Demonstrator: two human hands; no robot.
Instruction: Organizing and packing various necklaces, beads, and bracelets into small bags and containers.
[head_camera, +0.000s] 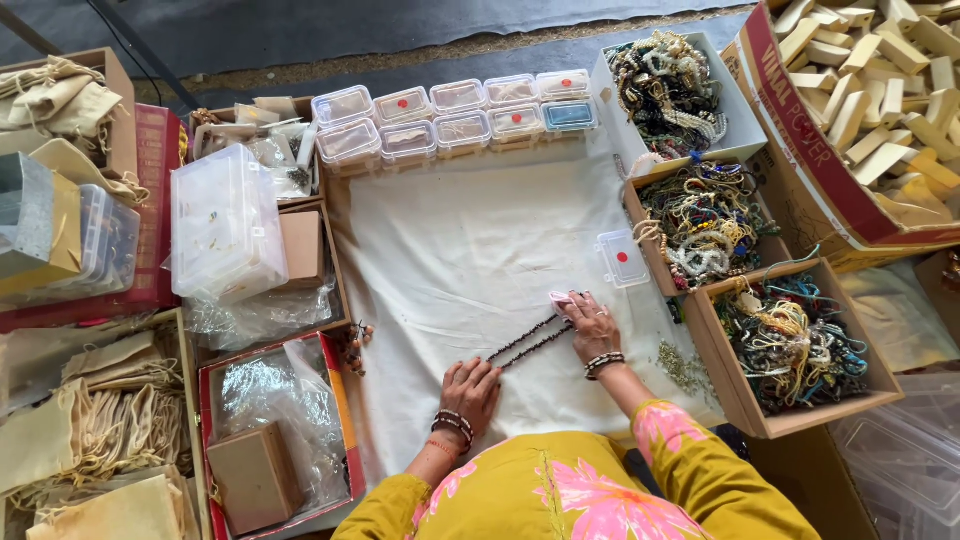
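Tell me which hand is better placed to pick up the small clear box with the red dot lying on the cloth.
Probably the right hand: it rests at the upper end of the dark bead strand, just below the box. The left hand lies flat lower down, farther away.

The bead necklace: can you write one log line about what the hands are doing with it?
left hand: flat on white cloth, at necklace end | right hand: pressing bead necklace and pink tag | necklace: stretched straight | small clear box: closed, nearby

Jewellery workshop w/ floor setup: bead-necklace boxes (705, 222), small plastic cases (460, 115), cloth pouches (110, 430).
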